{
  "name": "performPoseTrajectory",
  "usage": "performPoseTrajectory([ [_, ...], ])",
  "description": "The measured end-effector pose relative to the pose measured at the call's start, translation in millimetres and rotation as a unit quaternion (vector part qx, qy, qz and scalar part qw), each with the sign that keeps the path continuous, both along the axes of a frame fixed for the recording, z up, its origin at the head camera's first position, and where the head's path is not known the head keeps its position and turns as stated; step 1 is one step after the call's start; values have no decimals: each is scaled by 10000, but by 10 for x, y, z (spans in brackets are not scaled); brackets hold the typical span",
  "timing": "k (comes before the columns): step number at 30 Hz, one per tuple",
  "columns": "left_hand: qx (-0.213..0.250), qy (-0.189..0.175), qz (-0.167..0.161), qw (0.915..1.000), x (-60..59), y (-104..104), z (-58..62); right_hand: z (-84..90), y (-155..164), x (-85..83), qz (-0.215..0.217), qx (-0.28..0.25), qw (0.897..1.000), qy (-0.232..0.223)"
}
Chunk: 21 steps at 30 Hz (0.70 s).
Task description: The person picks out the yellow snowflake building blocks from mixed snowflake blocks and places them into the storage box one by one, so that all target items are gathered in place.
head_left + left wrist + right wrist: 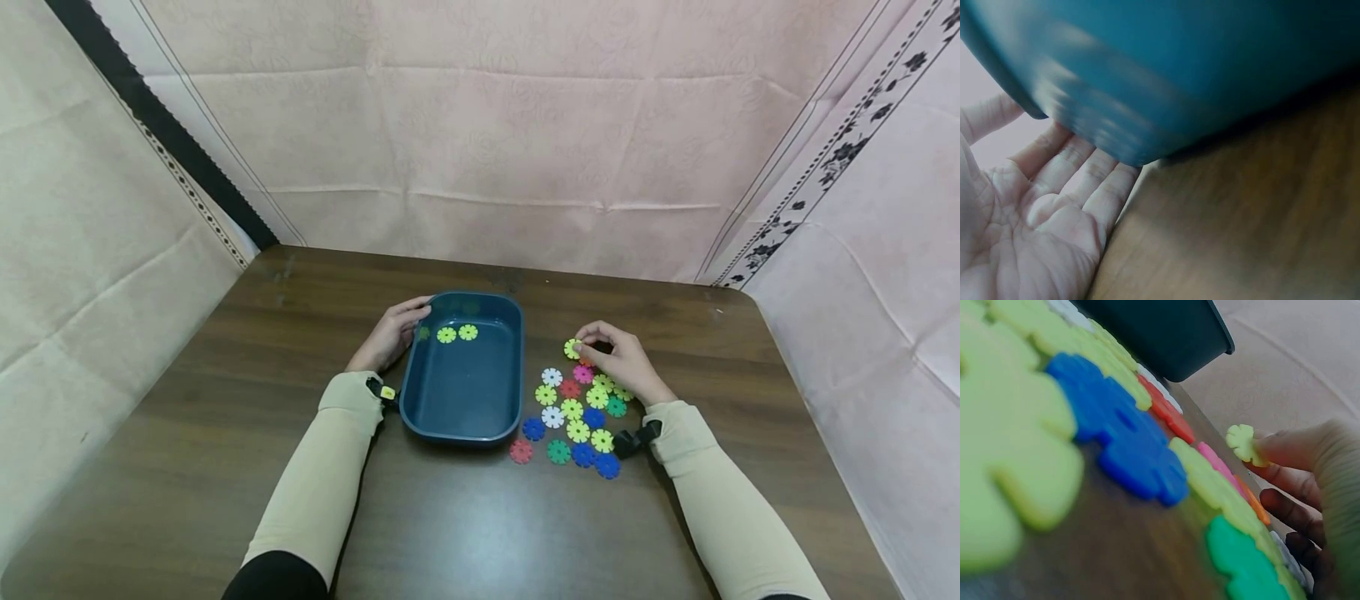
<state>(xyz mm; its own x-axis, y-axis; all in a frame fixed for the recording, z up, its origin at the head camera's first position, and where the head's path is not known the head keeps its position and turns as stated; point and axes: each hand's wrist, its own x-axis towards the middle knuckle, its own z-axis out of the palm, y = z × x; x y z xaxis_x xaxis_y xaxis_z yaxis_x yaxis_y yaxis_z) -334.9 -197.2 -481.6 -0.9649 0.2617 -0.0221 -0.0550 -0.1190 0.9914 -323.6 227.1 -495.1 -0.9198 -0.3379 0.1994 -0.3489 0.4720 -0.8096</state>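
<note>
A blue-green rectangular tray (pixel 461 392) stands on the table with two yellow-green flower-shaped discs (pixel 457 333) inside, near its far end. My left hand (pixel 395 333) holds the tray at its far left corner. In the left wrist view its fingers (pixel 1094 172) lie against the outer wall, and the thumb reaches the rim. To the right of the tray, my right hand (pixel 618 360) pinches one yellow-green flower disc (pixel 1242 442) between thumb and finger. That disc is held above the far end of a spread of coloured flower discs (pixel 577 431).
The loose discs, in yellow-green, blue, green, red, pink, orange and white, lie close together, some overlapping. A red disc (pixel 521 452) lies by the tray's near right corner. Pale cloth (pixel 480 150) hangs behind the brown wooden table (pixel 465 533) and along both sides.
</note>
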Motion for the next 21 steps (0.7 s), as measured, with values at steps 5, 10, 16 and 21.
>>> performPoseTrajectory([
  [5,-13,30,-25,10000,-5,-7,-10,131,-57,91,-159,-219,9996,-19],
  [10,-18,45,-21,10000,-3,-9,-9,328,-118,222,-159,-514,9985,141],
  [16,-56,48,-16,10000,5,-15,1,346,-119,234,-113,-658,9974,264],
  [21,-42,18,-11,10000,5,-6,0,177,-65,132,-197,-578,9980,134],
])
